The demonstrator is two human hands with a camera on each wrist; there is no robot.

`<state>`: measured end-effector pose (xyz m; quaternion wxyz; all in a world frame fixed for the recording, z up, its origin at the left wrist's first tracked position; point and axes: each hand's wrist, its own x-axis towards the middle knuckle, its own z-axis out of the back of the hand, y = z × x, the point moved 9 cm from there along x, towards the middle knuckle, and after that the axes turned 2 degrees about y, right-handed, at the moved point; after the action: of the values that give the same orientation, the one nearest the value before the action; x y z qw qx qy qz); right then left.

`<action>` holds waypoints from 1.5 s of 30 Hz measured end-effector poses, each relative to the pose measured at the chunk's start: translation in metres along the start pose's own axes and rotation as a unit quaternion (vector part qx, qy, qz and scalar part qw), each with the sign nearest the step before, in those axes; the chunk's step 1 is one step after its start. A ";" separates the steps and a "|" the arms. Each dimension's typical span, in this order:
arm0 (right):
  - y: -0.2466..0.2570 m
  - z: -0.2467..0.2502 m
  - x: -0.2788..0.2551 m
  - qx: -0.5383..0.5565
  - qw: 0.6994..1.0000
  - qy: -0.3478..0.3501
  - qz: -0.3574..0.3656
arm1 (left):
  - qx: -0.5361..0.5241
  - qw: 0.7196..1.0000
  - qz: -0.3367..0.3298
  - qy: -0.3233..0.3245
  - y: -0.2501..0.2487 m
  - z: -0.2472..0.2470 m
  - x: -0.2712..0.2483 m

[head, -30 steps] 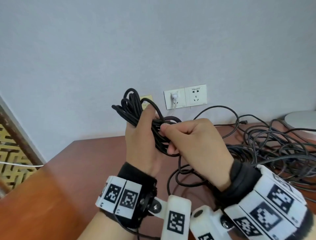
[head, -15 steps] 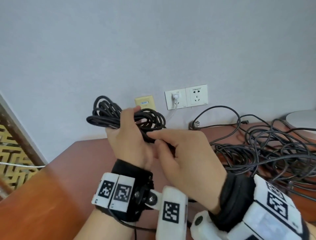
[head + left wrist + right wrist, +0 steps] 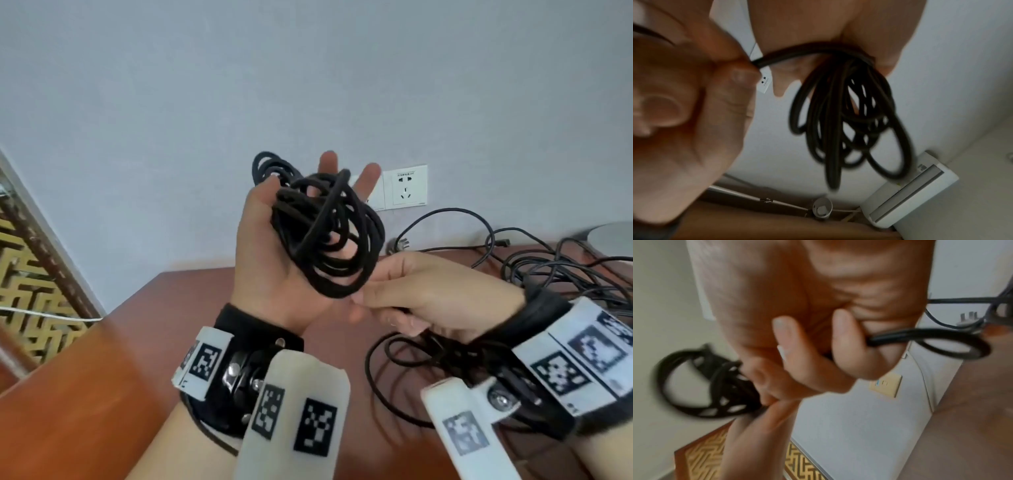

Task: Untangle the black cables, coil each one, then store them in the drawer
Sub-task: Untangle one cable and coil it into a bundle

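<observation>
A coil of black cable (image 3: 329, 240) lies looped over the palm of my raised left hand (image 3: 320, 178), whose palm faces me with its fingers straight. My right hand (image 3: 359, 298) is just below and right of it and pinches the strand that leaves the coil. The left wrist view shows the coil (image 3: 849, 121) hanging from the hand and right fingertips (image 3: 740, 65) nipping the strand. In the right wrist view the curled fingers (image 3: 849, 345) hold the cable (image 3: 920, 337). The tail drops in a loose loop (image 3: 387, 377) onto the table. No drawer is in view.
A tangle of black cables (image 3: 565, 274) covers the right of the brown table (image 3: 137, 377), with a plug (image 3: 399, 245) near the wall. Wall sockets (image 3: 406, 186) are behind the hands. A gold lattice panel (image 3: 30, 274) stands at the left, and a white round object (image 3: 613, 236) at the far right.
My left hand has turned its palm toward me and straightened its fingers, with the coil now lying across the palm. My right hand has slid down and right along the strand.
</observation>
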<state>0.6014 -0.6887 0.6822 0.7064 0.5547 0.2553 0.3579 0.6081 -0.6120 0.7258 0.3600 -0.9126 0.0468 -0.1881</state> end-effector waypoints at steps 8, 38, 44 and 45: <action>0.021 0.064 -0.023 -0.126 0.967 -0.220 0.003 | 0.474 0.875 -0.009 0.098 0.012 -0.017 -0.009; -0.005 0.029 0.005 -0.184 0.970 -0.152 0.049 | 0.222 0.975 0.026 0.010 -0.002 0.015 -0.001; -0.006 0.063 -0.001 -0.126 0.964 -0.234 0.003 | 0.658 0.749 -0.067 -0.038 -0.020 0.004 -0.005; -0.004 0.060 0.000 -0.117 0.967 -0.224 0.006 | 0.679 0.727 -0.084 -0.051 -0.022 0.003 -0.005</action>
<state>0.6477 -0.7252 0.6940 0.8032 0.5362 0.0432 0.2561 0.6035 -0.5932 0.7371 0.8684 -0.4327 -0.1885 -0.1521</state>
